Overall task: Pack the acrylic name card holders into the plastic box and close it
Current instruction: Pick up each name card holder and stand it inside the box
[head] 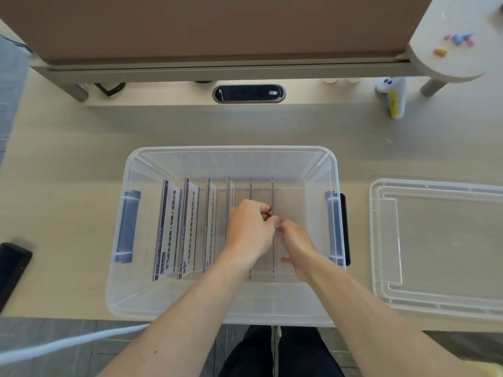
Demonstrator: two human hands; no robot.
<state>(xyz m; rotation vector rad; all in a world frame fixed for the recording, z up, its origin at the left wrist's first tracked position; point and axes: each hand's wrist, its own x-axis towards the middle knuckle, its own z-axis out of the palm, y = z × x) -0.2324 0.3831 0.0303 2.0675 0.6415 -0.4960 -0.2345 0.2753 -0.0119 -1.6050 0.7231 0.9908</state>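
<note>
A clear plastic box with blue side handles stands open on the desk in front of me. Several acrylic name card holders stand upright in a row inside it; the two on the left carry printed cards. Both my hands are inside the box at the rightmost holder. My left hand pinches its top edge from the left. My right hand touches it from the right, fingertips at the edge. The clear lid lies flat on the desk to the right of the box.
A dark flat object lies at the desk's left edge. A black oval cable port sits behind the box under a raised shelf. A white and yellow toy stands at the back right. A white cable crosses below the desk edge.
</note>
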